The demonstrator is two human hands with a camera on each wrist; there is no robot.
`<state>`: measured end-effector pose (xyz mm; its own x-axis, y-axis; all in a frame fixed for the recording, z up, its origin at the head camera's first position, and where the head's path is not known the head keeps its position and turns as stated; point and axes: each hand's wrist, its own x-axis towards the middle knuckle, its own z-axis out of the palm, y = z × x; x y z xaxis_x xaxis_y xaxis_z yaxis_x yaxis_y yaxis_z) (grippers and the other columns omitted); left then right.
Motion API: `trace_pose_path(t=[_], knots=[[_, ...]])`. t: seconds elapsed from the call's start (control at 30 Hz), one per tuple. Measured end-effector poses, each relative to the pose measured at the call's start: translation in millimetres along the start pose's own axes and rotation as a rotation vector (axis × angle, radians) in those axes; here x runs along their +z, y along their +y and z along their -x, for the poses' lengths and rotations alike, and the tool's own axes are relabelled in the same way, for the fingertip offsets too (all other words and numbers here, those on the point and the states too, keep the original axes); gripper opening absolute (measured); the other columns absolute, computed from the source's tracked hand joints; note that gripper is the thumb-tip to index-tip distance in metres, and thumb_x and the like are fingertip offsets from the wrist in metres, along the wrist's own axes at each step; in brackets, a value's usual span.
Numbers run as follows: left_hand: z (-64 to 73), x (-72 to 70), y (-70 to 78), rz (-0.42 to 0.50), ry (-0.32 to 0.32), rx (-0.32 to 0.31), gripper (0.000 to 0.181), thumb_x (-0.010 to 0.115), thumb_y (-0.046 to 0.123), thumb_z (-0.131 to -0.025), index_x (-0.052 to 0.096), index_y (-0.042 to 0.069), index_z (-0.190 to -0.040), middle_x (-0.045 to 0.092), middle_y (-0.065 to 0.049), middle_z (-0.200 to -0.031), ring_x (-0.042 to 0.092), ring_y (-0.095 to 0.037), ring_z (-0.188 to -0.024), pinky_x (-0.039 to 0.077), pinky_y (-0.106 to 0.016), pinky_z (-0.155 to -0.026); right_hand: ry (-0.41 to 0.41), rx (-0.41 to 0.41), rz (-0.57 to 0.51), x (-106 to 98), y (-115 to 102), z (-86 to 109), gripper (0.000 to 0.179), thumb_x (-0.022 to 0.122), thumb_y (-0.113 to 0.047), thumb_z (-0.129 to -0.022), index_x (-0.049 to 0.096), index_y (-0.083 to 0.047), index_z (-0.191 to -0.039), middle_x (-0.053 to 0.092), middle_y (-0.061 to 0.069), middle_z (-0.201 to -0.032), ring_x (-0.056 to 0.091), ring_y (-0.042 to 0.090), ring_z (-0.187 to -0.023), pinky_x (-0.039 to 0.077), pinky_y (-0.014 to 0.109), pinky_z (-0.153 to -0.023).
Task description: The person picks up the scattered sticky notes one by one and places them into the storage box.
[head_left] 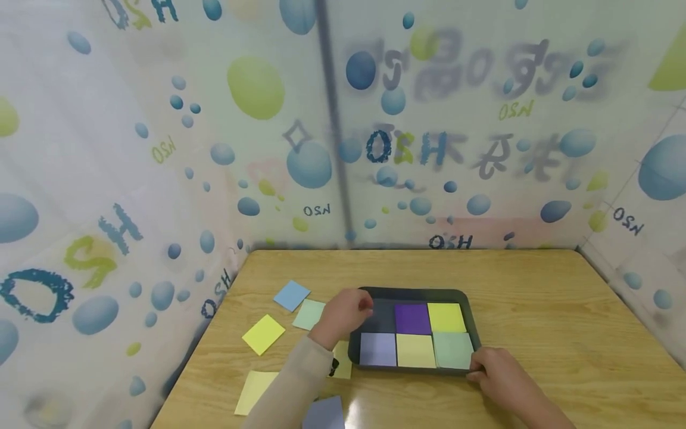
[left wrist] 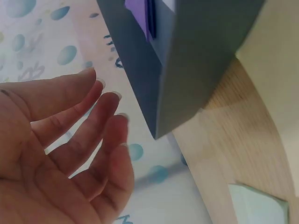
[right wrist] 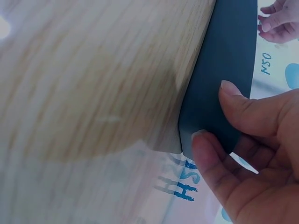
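Two-handed handling of a dark grey, shallow, rectangular tray (head_left: 412, 294), lying on a light brown, wood-grained bench (head_left: 546, 322). The right hand (head_left: 498, 372) has a narrow grip, thumb and fingers pinching the tray's near right corner. The left hand (head_left: 347, 310) has a loose, part-wide grip, fingers bent and holding nothing, just beside the far left corner. The smooth walls suggest light, stiff plastic, unlikely to break but perhaps slightly slippery; the short sides or opposite corners should give the surest hold, kept level lest the contents slide. Inside lie flat, seemingly paper squares: purple (head_left: 412, 319), bright yellow (head_left: 447, 318), lavender (head_left: 377, 350), pale yellow (head_left: 415, 351) and pale green (head_left: 453, 350); the far left place is bare. Bench: glossy, with a bright reflection near the viewer; loose squares lie to the tray's left, among them a blue square (head_left: 292, 295) and a lemon-yellow square (head_left: 263, 335). Room: pale sheeting (head_left: 203, 173) printed with blue and green ovals and lettering rises behind the bench and along both sides.
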<state>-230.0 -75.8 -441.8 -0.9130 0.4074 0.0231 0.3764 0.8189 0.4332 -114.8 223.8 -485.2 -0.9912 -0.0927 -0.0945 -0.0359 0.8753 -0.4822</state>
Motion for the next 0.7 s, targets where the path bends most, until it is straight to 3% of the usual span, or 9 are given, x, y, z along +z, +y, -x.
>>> trace_pose_path(t=[0.13, 0.37, 0.5, 0.7], knots=[[8.3, -2.1, -6.9, 0.006, 0.005, -0.023, 0.012, 0.07, 0.017, -0.096, 0.072, 0.013, -0.107, 0.072, -0.003, -0.103, 0.066, -0.019, -0.095, 0.055, -0.038, -0.079, 0.013, -0.012, 0.002, 0, 0, 0.9, 0.024, 0.081, -0.003, -0.08, 0.066, -0.016, -0.067, 0.058, -0.006, -0.067, 0.047, 0.013, -0.067, 0.042, 0.026, -0.061], [21.7, -4.0, -23.1, 0.015, 0.032, -0.052, 0.018, 0.064, -0.002, -0.092, 0.072, 0.009, -0.104, 0.071, -0.007, -0.097, 0.066, -0.021, -0.086, 0.053, -0.037, -0.07, -0.001, -0.006, 0.006, 1, 0, -0.4, 0.023, 0.08, -0.003, -0.081, 0.066, -0.016, -0.068, 0.059, -0.005, -0.068, 0.047, 0.014, -0.068, 0.042, 0.026, -0.062], [31.0, -3.9, -32.9, 0.031, 0.019, -0.06, 0.016, 0.064, -0.004, -0.088, 0.071, 0.006, -0.099, 0.068, -0.007, -0.091, 0.061, -0.019, -0.08, 0.05, -0.035, -0.066, -0.011, 0.006, 0.01, 1, 1, -1.1, 0.023, 0.08, -0.004, -0.081, 0.066, -0.016, -0.068, 0.058, -0.005, -0.068, 0.047, 0.014, -0.068, 0.042, 0.026, -0.062], [42.2, -2.4, -45.4, 0.049, -0.029, -0.076, 0.009, 0.073, 0.0, -0.088, 0.07, 0.001, -0.096, 0.066, -0.008, -0.089, 0.06, -0.019, -0.08, 0.052, -0.036, -0.072, -0.005, -0.004, 0.005, 2, 0, -1.1, 0.023, 0.081, -0.004, -0.081, 0.066, -0.016, -0.068, 0.058, -0.005, -0.068, 0.047, 0.014, -0.067, 0.042, 0.026, -0.062]])
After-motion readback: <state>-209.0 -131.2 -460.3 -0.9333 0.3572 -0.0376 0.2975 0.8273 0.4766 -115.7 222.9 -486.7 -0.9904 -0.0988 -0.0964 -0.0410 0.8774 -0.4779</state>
